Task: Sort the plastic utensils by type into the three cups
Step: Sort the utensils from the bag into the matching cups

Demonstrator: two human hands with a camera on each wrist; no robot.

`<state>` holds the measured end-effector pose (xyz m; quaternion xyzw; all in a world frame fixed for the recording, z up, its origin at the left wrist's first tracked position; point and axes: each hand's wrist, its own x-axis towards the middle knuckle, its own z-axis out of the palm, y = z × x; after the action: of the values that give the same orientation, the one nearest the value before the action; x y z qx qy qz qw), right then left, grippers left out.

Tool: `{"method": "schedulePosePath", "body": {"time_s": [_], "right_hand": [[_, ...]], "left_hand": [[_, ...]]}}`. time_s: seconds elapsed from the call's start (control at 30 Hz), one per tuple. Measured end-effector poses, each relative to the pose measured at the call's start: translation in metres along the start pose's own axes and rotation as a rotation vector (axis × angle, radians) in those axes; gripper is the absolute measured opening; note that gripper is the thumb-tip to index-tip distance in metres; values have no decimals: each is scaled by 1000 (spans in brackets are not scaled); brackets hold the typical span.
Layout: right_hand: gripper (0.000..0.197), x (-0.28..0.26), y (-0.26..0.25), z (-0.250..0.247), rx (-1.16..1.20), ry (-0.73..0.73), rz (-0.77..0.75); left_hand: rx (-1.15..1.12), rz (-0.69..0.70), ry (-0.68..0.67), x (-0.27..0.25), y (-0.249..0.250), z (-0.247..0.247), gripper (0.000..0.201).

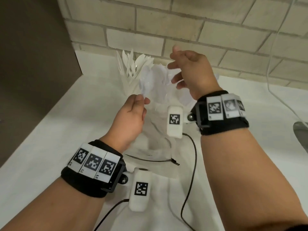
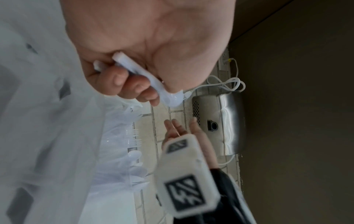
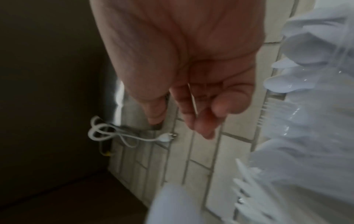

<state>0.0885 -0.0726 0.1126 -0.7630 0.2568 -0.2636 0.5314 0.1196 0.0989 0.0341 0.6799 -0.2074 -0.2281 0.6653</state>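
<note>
White smooth plastic spoons (image 2: 134, 71), curved bowls

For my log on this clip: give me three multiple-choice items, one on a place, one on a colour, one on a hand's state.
1. Where does the cup of knives stand?
A. by the tiled wall, in the counter's far corner
B. at the counter's near edge
C. on the floor

2. What colour are the utensils?
A. black
B. white
C. red

3. What is the right hand doing?
A. gripping a cup
B. open, fingers spread, holding nothing
C. pinching a fork

Key: 1 A, it stands before the tiles; 2 B, all look white; 3 B, the right wrist view shows an empty palm, while the left hand grips white handles.
</note>
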Motion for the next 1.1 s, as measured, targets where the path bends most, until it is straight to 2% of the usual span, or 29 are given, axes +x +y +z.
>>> {"method": "schedulePosePath", "body": {"time_s": [0.1,0.17,0.2,0.33,0.5,0.57,0.6,0.7,0.87,1.0,1.1], "right_hand": [[45,-41,-13,-12,-76,-212,42],[56,-57,-10,-11,-137,-268,54],[56,-61,-7,-10,-139,-250,55],[32,-69,7,-11,24,-171,55],[31,-80,14,-17,244,-241,132],[42,-81,14,-15,188,-219,159],[40,-80,15,-15,143,-207,153],[11,-78,18,-16,95,-197,111],[21,-78,26,-18,43,-203,64],[14,-76,38,-10,-49,-171,-3],[13,-70,45,-12,-95,-106,-12]], "left_hand": [[159,105,-39,0,0,5,21],[198,131,-69,-2,1,10,16],[204,135,-91,-3,2,13,14],[202,117,-161,-8,3,20,15],[305,174,-209,-13,0,23,31],[347,174,-246,-16,2,25,34],[353,164,-256,-17,4,26,34],[297,124,-218,-18,8,26,32],[288,84,-207,-15,8,23,33],[280,16,-227,-16,11,22,32],[402,121,-151,-14,7,20,27]]}}
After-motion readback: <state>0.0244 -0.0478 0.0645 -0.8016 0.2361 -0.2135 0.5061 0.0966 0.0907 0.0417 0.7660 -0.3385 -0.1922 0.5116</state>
